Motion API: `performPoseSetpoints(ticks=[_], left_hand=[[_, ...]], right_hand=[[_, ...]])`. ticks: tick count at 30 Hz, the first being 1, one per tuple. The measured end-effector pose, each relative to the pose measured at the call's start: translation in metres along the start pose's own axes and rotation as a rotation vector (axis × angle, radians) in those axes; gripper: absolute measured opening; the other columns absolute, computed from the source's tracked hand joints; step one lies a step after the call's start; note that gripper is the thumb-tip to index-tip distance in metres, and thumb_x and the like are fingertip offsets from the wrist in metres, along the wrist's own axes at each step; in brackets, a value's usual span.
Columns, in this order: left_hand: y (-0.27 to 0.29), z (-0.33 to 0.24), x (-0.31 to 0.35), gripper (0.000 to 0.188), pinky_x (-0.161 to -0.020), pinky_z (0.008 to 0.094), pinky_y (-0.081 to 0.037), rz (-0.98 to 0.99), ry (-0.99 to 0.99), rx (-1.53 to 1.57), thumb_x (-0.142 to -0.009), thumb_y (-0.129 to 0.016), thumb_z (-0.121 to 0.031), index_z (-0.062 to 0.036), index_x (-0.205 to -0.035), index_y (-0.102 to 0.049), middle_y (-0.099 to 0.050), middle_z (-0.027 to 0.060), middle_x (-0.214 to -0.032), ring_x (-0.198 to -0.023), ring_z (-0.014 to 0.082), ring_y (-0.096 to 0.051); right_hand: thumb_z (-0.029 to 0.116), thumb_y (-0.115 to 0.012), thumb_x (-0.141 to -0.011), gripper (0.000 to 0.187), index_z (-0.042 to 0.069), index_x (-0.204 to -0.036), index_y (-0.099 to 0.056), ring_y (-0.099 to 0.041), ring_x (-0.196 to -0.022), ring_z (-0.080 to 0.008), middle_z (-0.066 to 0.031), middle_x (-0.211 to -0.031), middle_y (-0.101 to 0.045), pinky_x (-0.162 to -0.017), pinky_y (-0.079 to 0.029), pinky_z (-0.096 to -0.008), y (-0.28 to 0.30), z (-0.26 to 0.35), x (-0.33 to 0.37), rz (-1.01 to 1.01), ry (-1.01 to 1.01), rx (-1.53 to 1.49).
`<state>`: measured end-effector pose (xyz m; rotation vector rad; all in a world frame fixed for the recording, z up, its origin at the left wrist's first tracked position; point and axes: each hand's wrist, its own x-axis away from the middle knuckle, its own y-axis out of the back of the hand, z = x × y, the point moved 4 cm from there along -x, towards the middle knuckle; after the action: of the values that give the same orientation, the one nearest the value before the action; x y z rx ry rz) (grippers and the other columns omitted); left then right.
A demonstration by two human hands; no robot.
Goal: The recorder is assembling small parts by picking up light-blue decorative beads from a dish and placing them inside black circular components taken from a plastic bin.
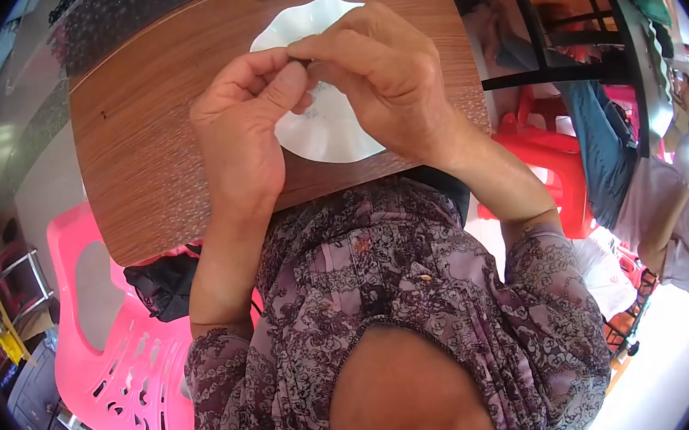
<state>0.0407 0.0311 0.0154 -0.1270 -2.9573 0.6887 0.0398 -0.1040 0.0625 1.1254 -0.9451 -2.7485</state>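
Note:
My left hand (pixel 240 121) and my right hand (pixel 384 70) are raised together over a wooden table (pixel 152 151). Their fingertips meet and pinch a small dark object (pixel 302 59) between thumbs and forefingers; it is too small to tell what it is. Right beneath the hands lies a white plate with a wavy rim (pixel 321 130), partly covered by them. My patterned purple sleeves and headscarf (pixel 384 286) fill the lower middle of the view.
A pink plastic chair (pixel 125 352) stands at my left with a black bag (pixel 160 282) on it. Red plastic stools (pixel 551 162) and a seated person (pixel 650 202) are at the right. Dark textured mats (pixel 126 12) lie on the table's far edge.

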Motion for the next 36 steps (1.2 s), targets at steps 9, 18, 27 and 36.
performPoseSetpoints(ticks=[9, 18, 27, 36], left_hand=[[0.042, 0.009, 0.006, 0.018, -0.064, 0.0248, -0.045, -0.015, 0.130, 0.206, -0.085, -0.060, -0.008, 0.0063, -0.096, -0.060, -0.063, 0.0124, -0.081, -0.067, 0.0155, -0.056], [0.052, 0.009, 0.013, 0.018, -0.065, 0.0255, -0.046, -0.014, 0.132, 0.277, -0.084, -0.060, -0.004, 0.0068, -0.098, -0.059, -0.063, 0.0135, -0.084, -0.069, 0.0163, -0.057], [0.052, 0.014, 0.011, 0.018, -0.065, 0.0261, -0.046, -0.004, 0.135, 0.310, -0.083, -0.061, -0.004, 0.0070, -0.098, -0.059, -0.063, 0.0137, -0.083, -0.069, 0.0168, -0.057], [0.049, 0.014, 0.013, 0.019, -0.065, 0.0257, -0.046, -0.012, 0.142, 0.255, -0.082, -0.062, -0.004, 0.0073, -0.097, -0.060, -0.063, 0.0141, -0.083, -0.068, 0.0162, -0.056]], right_hand=[[-0.002, -0.069, -0.060, 0.024, 0.006, -0.082, -0.065, -0.052, -0.069, -0.0234, -0.0052, -0.072, -0.055, -0.058, -0.043, -0.0328, -0.022, -0.016, 0.046, 0.322, -0.095, 0.107], [-0.004, -0.065, -0.059, 0.020, 0.005, -0.076, -0.062, -0.051, -0.069, -0.0237, -0.0054, -0.072, -0.054, -0.057, -0.042, -0.0338, -0.033, -0.022, 0.051, 0.411, -0.063, 0.243], [-0.003, -0.067, -0.063, 0.017, 0.004, -0.078, -0.062, -0.051, -0.069, -0.0242, -0.0067, -0.071, -0.055, -0.058, -0.042, -0.0343, -0.027, -0.019, 0.051, 0.355, -0.142, 0.184], [-0.004, -0.066, -0.063, 0.017, 0.002, -0.077, -0.060, -0.050, -0.069, -0.0243, -0.0067, -0.071, -0.055, -0.059, -0.042, -0.0335, -0.033, -0.021, 0.052, 0.395, -0.121, 0.164]])
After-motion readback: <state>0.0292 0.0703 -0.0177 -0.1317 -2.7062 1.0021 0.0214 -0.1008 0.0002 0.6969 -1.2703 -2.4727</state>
